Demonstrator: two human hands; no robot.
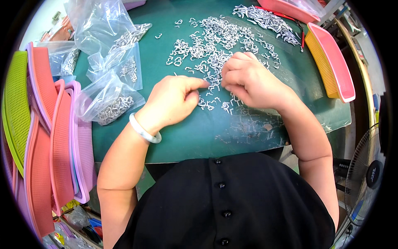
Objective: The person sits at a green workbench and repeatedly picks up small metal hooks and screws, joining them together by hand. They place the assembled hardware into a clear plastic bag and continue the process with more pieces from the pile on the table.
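Note:
Small curved silver metal hooks point(215, 35) lie in a loose heap over the table's middle. At the near edge of that heap my left hand point(174, 97) reaches in, index finger stretched out and touching several hooks. Its thumb stays apart from the index, its other fingers are curled, and nothing shows in its grip. A white bangle point(145, 132) circles the left wrist. Close to its right, my right hand point(244, 81) is closed in a pinch low over the hooks. Its fingertips point down and away, so whatever they hold is hidden.
Clear plastic bags point(112, 97) of metal pieces lie on the left of the green table point(182, 143). Stacked coloured baskets point(41, 137) stand beside it. Longer grey pieces point(271, 25), red-handled pliers point(302, 37) and a pink-and-yellow basket point(327, 62) are at right. A fan point(365, 174) stands lower right.

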